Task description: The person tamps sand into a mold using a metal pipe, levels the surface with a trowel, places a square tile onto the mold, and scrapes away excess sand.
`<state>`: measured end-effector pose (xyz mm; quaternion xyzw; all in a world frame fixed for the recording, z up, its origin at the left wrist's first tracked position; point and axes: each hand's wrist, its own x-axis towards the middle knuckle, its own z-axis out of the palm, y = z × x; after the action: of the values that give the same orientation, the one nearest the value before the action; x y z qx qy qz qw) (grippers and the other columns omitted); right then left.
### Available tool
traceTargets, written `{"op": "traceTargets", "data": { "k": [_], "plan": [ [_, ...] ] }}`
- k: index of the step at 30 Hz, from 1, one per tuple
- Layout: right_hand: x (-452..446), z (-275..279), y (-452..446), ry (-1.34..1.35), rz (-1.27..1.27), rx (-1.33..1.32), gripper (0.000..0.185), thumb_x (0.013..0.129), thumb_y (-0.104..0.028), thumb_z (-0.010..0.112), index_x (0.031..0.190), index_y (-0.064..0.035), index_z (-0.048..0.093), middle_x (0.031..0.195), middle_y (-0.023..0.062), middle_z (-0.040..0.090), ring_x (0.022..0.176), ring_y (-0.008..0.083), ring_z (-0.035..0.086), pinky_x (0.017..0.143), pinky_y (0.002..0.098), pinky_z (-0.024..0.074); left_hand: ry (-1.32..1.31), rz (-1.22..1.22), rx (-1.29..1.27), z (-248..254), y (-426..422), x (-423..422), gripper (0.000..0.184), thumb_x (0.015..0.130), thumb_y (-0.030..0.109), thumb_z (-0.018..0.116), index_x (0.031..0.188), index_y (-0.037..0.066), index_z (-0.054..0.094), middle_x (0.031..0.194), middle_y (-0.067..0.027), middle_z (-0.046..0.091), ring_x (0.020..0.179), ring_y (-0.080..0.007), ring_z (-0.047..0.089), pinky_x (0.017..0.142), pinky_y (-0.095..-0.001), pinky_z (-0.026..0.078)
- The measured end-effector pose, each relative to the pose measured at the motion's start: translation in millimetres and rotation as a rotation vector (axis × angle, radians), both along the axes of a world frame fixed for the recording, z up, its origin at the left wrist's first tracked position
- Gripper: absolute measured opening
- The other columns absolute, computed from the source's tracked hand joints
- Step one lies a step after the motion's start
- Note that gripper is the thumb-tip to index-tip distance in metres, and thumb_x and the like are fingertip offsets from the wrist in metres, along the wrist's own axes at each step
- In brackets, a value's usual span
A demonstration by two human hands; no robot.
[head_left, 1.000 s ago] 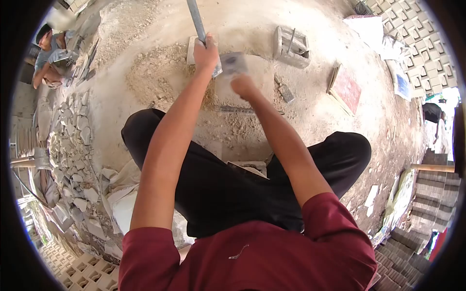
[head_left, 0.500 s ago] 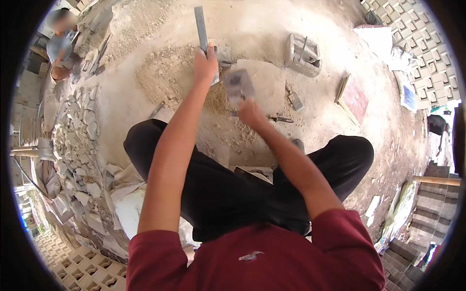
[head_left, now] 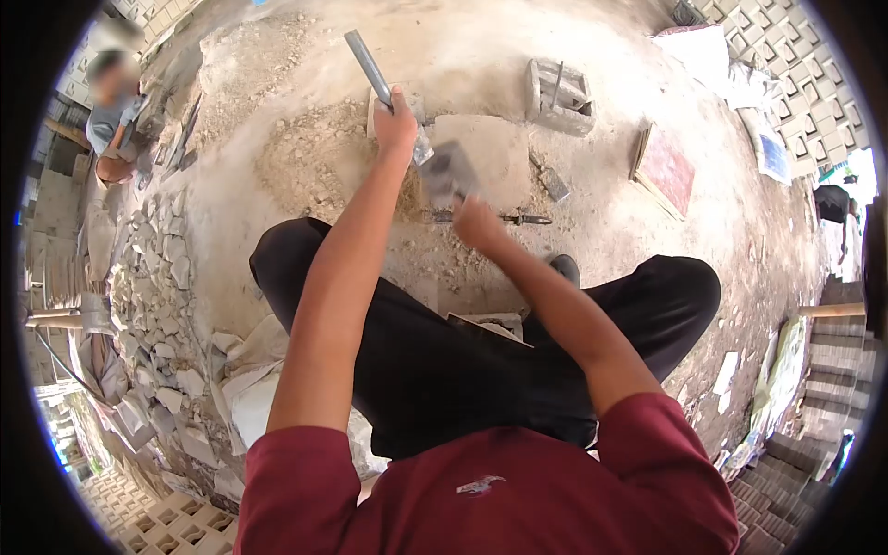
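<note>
My left hand (head_left: 396, 122) is closed round a grey metal bar (head_left: 367, 67), whose lower end comes out below the fist. Just right of and below that end is a blurred, flat-bladed tool (head_left: 450, 169), gripped by my right hand (head_left: 476, 222). Beneath the tool lies a pale dusty slab (head_left: 504, 153). A dark thin tool (head_left: 527, 220) rests on the ground right of my right hand. Crumbled rubble (head_left: 301, 162) is heaped to the left of my left forearm.
A grey block mould (head_left: 560, 97) stands beyond the slab. To the right lies a reddish board (head_left: 666, 171). Broken stones (head_left: 157, 305) are piled at left, and another person (head_left: 113, 120) is at the upper left. Patterned blocks (head_left: 786, 74) fill the upper right.
The metal bar has tilted, its top leaning further left. The flat-bladed tool and my right hand have moved down since the earliest frame. The whole view has shifted slightly.
</note>
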<state>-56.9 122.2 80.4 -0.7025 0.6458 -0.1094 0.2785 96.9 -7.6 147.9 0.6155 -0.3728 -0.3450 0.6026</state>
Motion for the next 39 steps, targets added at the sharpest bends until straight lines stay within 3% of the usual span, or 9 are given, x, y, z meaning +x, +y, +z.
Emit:
{"op": "traceTargets", "data": {
  "k": [5, 12, 16, 22, 26, 32, 33, 35, 39],
  "plan": [
    [-2.0, -12.4, 26.5, 0.050, -0.039, -0.075, 0.042, 0.098, -0.031, 0.039, 0.099, 0.0089, 0.055, 0.079, 0.0300, 0.064, 0.077, 0.0462, 0.065, 0.071, 0.0527, 0.0530, -0.019, 0.037, -0.091, -1.7, -16.3, 7.8, 0.040, 0.096, 0.039, 0.051, 0.094, -0.001, 0.053, 0.071, -0.0062, 0.055, 0.062, -0.0155, 0.055, 0.058, -0.0324, 0.046],
    [-68.5, 10.5, -31.6, -0.134, -0.446, -0.049, 0.053, 0.098, -0.033, 0.038, 0.088, 0.0127, 0.063, 0.093, 0.0379, 0.061, 0.093, 0.0507, 0.060, 0.083, 0.0534, 0.0491, -0.160, 0.026, -0.039, -3.7, -5.1, 11.4, 0.039, 0.096, 0.039, 0.051, 0.093, 0.000, 0.053, 0.069, -0.0048, 0.054, 0.060, -0.0153, 0.053, 0.056, -0.0330, 0.045],
    [-45.3, -16.0, 10.6, 0.058, -0.086, -0.085, 0.050, 0.099, -0.035, 0.036, 0.107, 0.0108, 0.054, 0.100, 0.0379, 0.059, 0.099, 0.0481, 0.060, 0.088, 0.0537, 0.0473, -0.295, -0.054, -0.051, -10.3, -12.6, -1.7, 0.040, 0.096, 0.039, 0.051, 0.093, 0.000, 0.053, 0.069, -0.0049, 0.055, 0.061, -0.0150, 0.054, 0.057, -0.0329, 0.045],
    [-164.9, -41.5, -33.5, -0.229, -0.594, -0.257, 0.043, 0.095, -0.028, 0.042, 0.101, 0.0121, 0.056, 0.094, 0.0354, 0.061, 0.095, 0.0475, 0.061, 0.077, 0.0524, 0.0485, -0.114, -0.155, 0.016, 20.9, 18.9, -45.5, 0.039, 0.097, 0.039, 0.049, 0.097, 0.001, 0.054, 0.073, -0.0053, 0.057, 0.069, -0.0137, 0.055, 0.064, -0.0300, 0.045],
    [-217.1, -18.4, -47.7, -0.331, -0.977, 0.132, 0.057, 0.099, -0.037, 0.038, 0.089, 0.0133, 0.063, 0.088, 0.0348, 0.063, 0.087, 0.0472, 0.063, 0.079, 0.0504, 0.0480, -0.108, -0.333, -0.018, -0.5, 2.1, -66.2, 0.037, 0.098, 0.039, 0.050, 0.099, 0.002, 0.054, 0.076, -0.0046, 0.059, 0.072, -0.0135, 0.057, 0.068, -0.0295, 0.046],
    [-231.9, -112.9, -60.9, -0.063, -0.787, 0.052, 0.048, 0.097, -0.034, 0.042, 0.102, 0.0084, 0.064, 0.099, 0.0343, 0.062, 0.100, 0.0430, 0.062, 0.084, 0.0493, 0.0475, -0.336, -0.612, -0.165, -17.8, -7.8, -106.2, 0.036, 0.096, 0.040, 0.053, 0.097, 0.004, 0.056, 0.070, -0.0029, 0.058, 0.062, -0.0113, 0.054, 0.058, -0.0300, 0.045],
    [-235.8, -111.6, -62.4, 0.269, -0.449, -0.104, 0.041, 0.093, -0.030, 0.048, 0.115, 0.0018, 0.061, 0.106, 0.0305, 0.062, 0.108, 0.0413, 0.058, 0.086, 0.0485, 0.0466, -0.317, -0.681, -0.157, -23.3, -10.0, -109.4, 0.038, 0.094, 0.041, 0.055, 0.099, 0.004, 0.057, 0.070, -0.0032, 0.059, 0.062, -0.0124, 0.056, 0.058, -0.0313, 0.045],
    [-207.0, -57.5, -73.2, 0.240, -0.636, -0.478, 0.040, 0.089, -0.027, 0.052, 0.122, -0.0051, 0.058, 0.112, 0.0282, 0.060, 0.111, 0.0419, 0.055, 0.090, 0.0482, 0.0445, -0.314, -0.692, -0.100, -21.5, -5.3, -122.5, 0.038, 0.094, 0.041, 0.056, 0.100, 0.004, 0.056, 0.069, -0.0041, 0.060, 0.063, -0.0136, 0.058, 0.058, -0.0329, 0.045],
    [-146.6, 73.0, -138.0, -0.725, -0.256, -0.694, 0.056, 0.087, -0.041, 0.067, 0.119, 0.0044, 0.056, 0.118, 0.0217, 0.059, 0.113, 0.0307, 0.055, 0.096, 0.0410, 0.0431, -0.457, -0.741, -0.077, -30.5, -17.0, -136.3, 0.037, 0.094, 0.038, 0.056, 0.104, 0.002, 0.055, 0.068, -0.0116, 0.061, 0.062, -0.0282, 0.060, 0.062, -0.0399, 0.047]
  ]
}}
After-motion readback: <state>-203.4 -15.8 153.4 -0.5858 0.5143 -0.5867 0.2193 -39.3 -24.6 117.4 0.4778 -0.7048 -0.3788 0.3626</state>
